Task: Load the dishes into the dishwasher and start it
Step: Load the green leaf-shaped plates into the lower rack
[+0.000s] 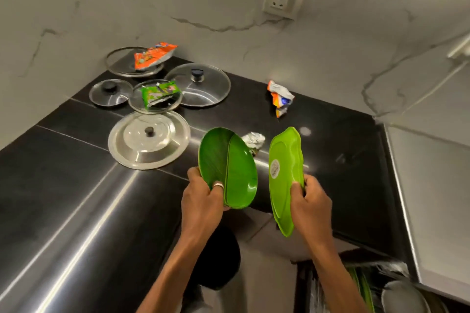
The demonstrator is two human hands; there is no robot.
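Loading is in hand: above the black tabletop point(76, 198), with the dishwasher rack point(368, 284) low at the right, the stacked plates point(229, 160) sit in the left grip point(201, 201) and 1 single plate point(284, 160) in the right grip point(310, 201), fingers curled round each. Next, I judge, both need lowering and slotting on edge.
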